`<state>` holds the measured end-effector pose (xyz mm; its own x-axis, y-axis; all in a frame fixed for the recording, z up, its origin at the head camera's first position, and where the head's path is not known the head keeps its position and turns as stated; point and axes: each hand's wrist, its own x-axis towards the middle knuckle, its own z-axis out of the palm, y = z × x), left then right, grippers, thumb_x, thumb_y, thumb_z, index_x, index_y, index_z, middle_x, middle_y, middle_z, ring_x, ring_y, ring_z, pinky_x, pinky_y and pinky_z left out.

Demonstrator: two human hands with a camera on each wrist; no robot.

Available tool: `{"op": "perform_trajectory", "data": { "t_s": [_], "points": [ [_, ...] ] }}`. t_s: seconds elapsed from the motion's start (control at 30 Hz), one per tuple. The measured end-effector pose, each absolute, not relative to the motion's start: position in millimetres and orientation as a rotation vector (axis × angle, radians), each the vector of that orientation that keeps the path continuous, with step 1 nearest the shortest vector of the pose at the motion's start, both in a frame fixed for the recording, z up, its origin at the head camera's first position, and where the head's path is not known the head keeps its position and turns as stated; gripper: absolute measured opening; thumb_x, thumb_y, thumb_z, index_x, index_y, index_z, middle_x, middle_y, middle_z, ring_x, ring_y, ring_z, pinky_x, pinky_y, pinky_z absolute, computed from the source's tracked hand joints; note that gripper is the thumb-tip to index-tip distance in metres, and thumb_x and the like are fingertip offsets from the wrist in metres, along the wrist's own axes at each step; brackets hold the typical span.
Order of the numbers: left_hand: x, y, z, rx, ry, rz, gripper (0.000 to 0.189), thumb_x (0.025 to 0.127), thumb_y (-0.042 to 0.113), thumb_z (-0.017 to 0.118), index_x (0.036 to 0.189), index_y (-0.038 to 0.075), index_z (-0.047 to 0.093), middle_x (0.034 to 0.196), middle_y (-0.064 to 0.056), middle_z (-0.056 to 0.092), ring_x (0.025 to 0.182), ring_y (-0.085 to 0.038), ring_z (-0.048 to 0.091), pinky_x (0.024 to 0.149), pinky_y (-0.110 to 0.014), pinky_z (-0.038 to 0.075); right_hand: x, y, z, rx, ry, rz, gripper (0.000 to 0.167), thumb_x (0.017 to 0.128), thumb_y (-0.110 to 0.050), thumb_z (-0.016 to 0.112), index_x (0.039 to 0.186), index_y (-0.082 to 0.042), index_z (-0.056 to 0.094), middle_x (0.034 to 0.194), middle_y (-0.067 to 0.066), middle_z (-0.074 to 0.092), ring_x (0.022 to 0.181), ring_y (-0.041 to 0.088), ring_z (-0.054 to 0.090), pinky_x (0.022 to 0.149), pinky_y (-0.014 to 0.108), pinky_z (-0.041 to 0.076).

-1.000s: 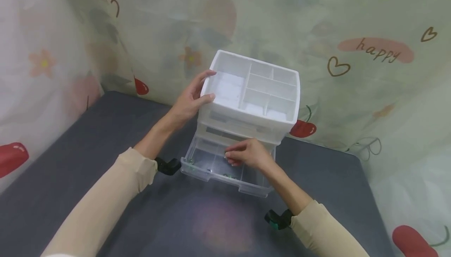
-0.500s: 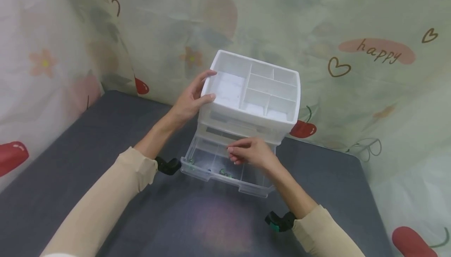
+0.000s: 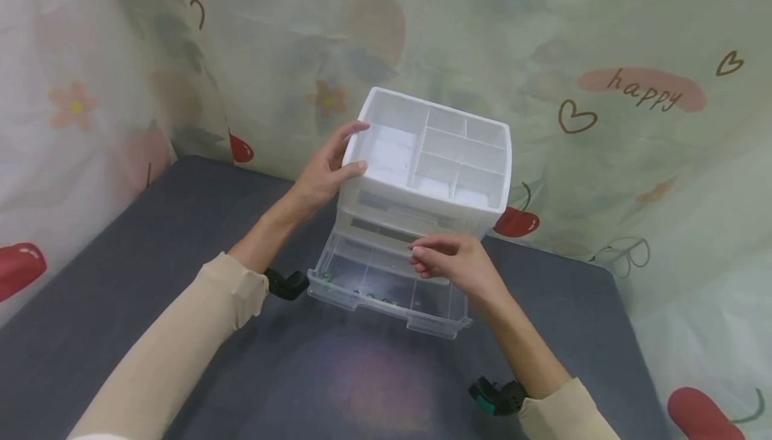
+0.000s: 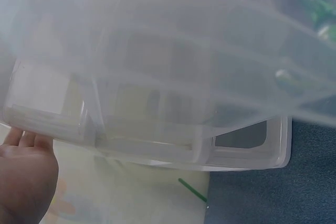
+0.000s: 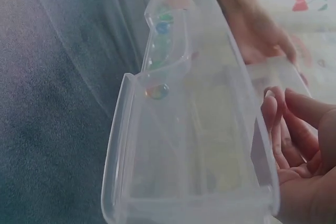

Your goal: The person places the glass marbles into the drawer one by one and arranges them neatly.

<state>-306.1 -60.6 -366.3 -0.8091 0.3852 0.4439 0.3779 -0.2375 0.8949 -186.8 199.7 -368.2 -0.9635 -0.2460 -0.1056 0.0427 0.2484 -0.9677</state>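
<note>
A white plastic drawer organizer (image 3: 422,202) stands on the dark table, with a divided top tray. Its clear lower drawer (image 3: 443,327) is pulled out toward me. Several glass marbles (image 5: 157,92) with green and other colours lie along the drawer's front wall. My left hand (image 3: 326,165) grips the organizer's left upper side, thumb on the rim; in the left wrist view its fingers touch the white edge. My right hand (image 3: 452,259) hovers over the drawer's right part, fingers loosely curled and thumb near the index fingertip. No marble shows in it in the right wrist view (image 5: 299,145).
Dark cloth (image 3: 241,373) covers the table. A patterned sheet (image 3: 289,38) hangs behind and at the sides, close behind the organizer. Black wrist cameras sit on both forearms, the right one (image 3: 497,396) over the table front.
My right hand has let go of a marble, which dropped into the drawer and rolled to its front wall. That hand has moved to the right. The left hand keeps its grip.
</note>
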Motion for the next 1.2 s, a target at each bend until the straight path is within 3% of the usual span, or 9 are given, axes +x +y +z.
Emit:
{"op": "perform_trajectory", "data": {
  "t_s": [0.3,0.6,0.83,1.2],
  "points": [
    [-304.7,-61.8,-366.9,0.968,1.929,2.273,0.057,0.099,0.000,0.054,0.151,0.010,0.033,0.157,-0.018,0.028,0.134,-0.026,0.040,0.095,-0.033,0.040,-165.2,221.1,-369.7,-0.233,2.302,-1.805,0.030,0.092,-0.018,0.073,0.116,-0.001,0.071,0.103,0.016,0.073,0.087,0.024,0.071,0.083,0.044,0.055],
    [-304.8,-58.6,-366.7,0.953,1.929,2.282,0.057,0.099,0.000,0.054,0.151,0.011,0.033,0.155,-0.019,0.031,0.131,-0.025,0.042,0.095,-0.034,0.041,-143.0,249.6,-377.9,-0.141,2.358,-1.852,0.031,0.091,-0.020,0.074,0.114,0.000,0.071,0.101,0.014,0.073,0.087,0.030,0.069,0.082,0.039,0.056],
    [-305.1,-60.2,-364.9,0.919,1.938,2.285,0.057,0.099,0.001,0.054,0.151,0.014,0.033,0.155,-0.017,0.031,0.127,-0.025,0.043,0.092,-0.035,0.041,-134.0,270.8,-380.9,-0.128,2.354,-1.896,0.033,0.093,-0.015,0.071,0.118,0.006,0.067,0.101,0.013,0.073,0.087,0.023,0.070,0.084,0.036,0.055],
    [-305.0,-58.3,-366.1,0.945,1.909,2.313,0.057,0.098,-0.002,0.054,0.150,0.011,0.034,0.147,-0.023,0.038,0.119,-0.025,0.047,0.088,-0.032,0.044,-109.3,297.7,-394.5,-0.036,2.471,-1.838,0.027,0.094,-0.014,0.070,0.115,0.004,0.069,0.098,0.011,0.073,0.083,0.016,0.069,0.080,0.032,0.055]
  ]
}}
